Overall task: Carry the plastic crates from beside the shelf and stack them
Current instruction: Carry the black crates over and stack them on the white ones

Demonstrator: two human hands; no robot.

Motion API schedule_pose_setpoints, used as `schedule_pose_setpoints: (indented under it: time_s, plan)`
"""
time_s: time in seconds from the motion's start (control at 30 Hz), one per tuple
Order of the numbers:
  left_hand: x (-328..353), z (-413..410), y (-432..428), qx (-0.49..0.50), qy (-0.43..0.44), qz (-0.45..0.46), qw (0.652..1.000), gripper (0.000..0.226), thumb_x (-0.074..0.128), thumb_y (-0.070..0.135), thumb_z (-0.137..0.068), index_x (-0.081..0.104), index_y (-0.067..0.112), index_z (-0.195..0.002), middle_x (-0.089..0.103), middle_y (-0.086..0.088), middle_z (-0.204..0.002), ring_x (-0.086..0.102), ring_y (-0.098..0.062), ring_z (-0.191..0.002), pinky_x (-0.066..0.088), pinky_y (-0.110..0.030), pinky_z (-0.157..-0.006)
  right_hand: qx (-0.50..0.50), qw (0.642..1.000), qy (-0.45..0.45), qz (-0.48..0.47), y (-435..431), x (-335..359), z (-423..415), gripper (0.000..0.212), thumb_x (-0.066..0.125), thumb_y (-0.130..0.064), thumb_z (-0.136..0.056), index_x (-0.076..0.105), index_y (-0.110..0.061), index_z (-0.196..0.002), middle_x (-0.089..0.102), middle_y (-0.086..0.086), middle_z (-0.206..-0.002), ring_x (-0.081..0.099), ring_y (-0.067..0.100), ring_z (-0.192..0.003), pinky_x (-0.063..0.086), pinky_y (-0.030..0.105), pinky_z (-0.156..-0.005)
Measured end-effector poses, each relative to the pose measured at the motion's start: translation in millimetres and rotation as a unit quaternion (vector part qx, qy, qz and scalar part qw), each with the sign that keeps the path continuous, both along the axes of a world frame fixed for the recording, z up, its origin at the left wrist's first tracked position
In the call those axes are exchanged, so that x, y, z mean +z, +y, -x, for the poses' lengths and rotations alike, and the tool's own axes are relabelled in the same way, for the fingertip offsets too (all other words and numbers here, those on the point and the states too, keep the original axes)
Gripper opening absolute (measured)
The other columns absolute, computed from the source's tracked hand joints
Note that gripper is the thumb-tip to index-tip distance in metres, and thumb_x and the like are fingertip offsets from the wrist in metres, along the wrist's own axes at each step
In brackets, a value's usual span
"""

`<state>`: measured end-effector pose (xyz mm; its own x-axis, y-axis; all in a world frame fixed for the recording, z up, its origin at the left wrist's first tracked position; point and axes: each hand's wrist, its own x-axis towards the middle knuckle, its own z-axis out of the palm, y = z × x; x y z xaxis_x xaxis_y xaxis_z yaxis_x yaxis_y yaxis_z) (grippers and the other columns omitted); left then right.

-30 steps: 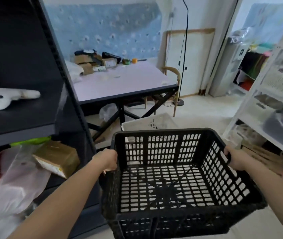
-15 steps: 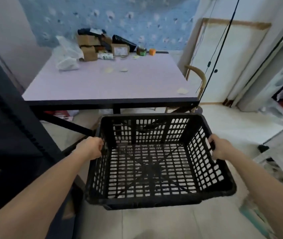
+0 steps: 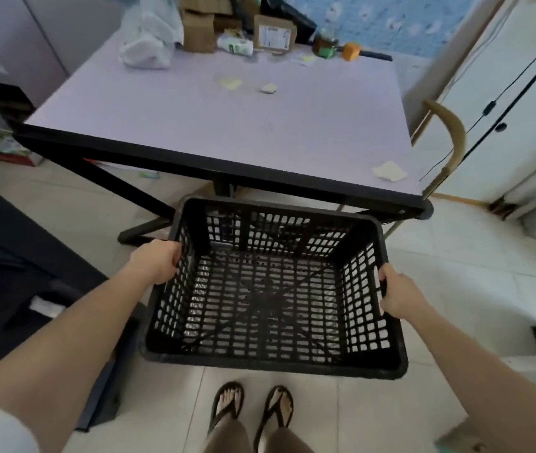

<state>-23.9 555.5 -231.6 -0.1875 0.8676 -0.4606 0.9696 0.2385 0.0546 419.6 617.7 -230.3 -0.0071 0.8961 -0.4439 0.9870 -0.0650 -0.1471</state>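
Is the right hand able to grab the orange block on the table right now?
Probably not. The right hand is gripping the crate, as is the left hand, and the orange block sits at the table's far edge, across the whole tabletop.

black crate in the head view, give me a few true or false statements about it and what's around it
1. Both hands hold the black crate, left hand and right hand on opposite sides. True.
2. The crate is full of boxes. False: it is empty.
3. The crate rests on the table. False: it is held in front of the table's near edge, above the floor.
4. Cardboard boxes sit at the table's far end. True.
5. The person wears closed shoes. False: flip-flops.
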Motion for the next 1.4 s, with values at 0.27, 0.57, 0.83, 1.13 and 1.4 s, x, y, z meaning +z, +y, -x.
schedule_pose_setpoints:
  time_s: [0.27, 0.57, 0.83, 1.13, 1.4]
  plan:
    - [-7.2, 10.4, 20.1, -0.004, -0.003, -0.01, 1.0, 0.01, 0.061, 0.015, -0.083, 0.052, 0.019, -0.082, 0.057, -0.003, -0.088, 0.053, -0.026, -0.079, 0.046, -0.031, -0.066, -0.019, 1.0, 0.013, -0.002, 8.5, -6.6, 1.7, 0.041, 0.065, -0.004, -0.07, 0.034, -0.019, -0.093, 0.051, 0.008, -0.09, 0.053, 0.029, -0.076, 0.041, 0.034, -0.062]
    - [-11.3, 16.1, 25.8, -0.024, 0.005, -0.016, 1.0, 0.01, 0.061, 0.014, -0.082, 0.053, 0.021, -0.08, 0.06, -0.004, -0.088, 0.061, -0.031, -0.087, 0.049, -0.034, -0.066, -0.051, 0.998, 0.005, -0.047, -6.3, -16.1, 7.2, 0.042, 0.065, -0.004, -0.07, 0.034, -0.021, -0.092, 0.054, 0.007, -0.089, 0.055, 0.027, -0.076, 0.043, 0.033, -0.06]
    - [-12.9, 16.9, 22.2, -0.025, -0.004, -0.04, 0.999, 0.011, 0.061, 0.013, -0.082, 0.053, 0.021, -0.08, 0.056, -0.003, -0.083, 0.057, -0.028, -0.079, 0.047, -0.033, -0.064, -0.066, 0.996, 0.014, -0.059, -9.3, -19.0, 7.6, 0.046, 0.066, -0.003, -0.069, 0.033, -0.023, -0.095, 0.055, 0.006, -0.091, 0.057, 0.026, -0.077, 0.045, 0.034, -0.06]
    - [-13.3, 9.3, 27.5, -0.025, -0.014, -0.042, 0.999, 0.008, 0.061, 0.013, -0.082, 0.057, 0.02, -0.082, 0.061, -0.005, -0.088, 0.061, -0.03, -0.086, 0.053, -0.037, -0.069, -0.081, 0.994, 0.006, -0.077, -9.6, -16.9, 0.9, 0.045, 0.067, -0.005, -0.071, 0.035, -0.023, -0.097, 0.056, 0.007, -0.095, 0.057, 0.027, -0.081, 0.055, 0.042, -0.069]
    - [-17.4, 13.2, 25.9, -0.027, -0.008, -0.051, 0.998, 0.005, 0.061, 0.014, -0.083, 0.061, 0.018, -0.086, 0.062, -0.005, -0.088, 0.062, -0.03, -0.086, 0.054, -0.037, -0.07, -0.074, 0.993, 0.022, -0.084, -4.7, -10.5, 5.5, 0.041, 0.066, -0.004, -0.072, 0.036, -0.02, -0.096, 0.055, 0.007, -0.092, 0.054, 0.027, -0.079, 0.042, 0.034, -0.063]
